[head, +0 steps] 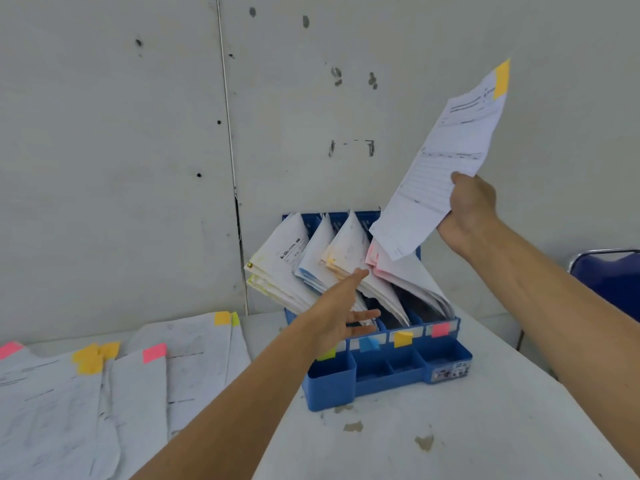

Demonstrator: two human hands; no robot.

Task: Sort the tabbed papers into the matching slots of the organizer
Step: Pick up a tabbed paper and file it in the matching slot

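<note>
Tabbed paper (446,161), yellow tab at top corner, raised over right end of blue organizer (381,372); pinched near lower edge by right hand (467,209), thumb in front. Left hand (336,310) spread, fingers straight, empty, at filed papers (346,258). 4 coloured slot labels. Loose tabbed sheets (69,393) at left on table (450,427).

Probably a plain office workroom: scuffed white wall (138,168), stained white table (433,427), blue chair (609,275).
</note>
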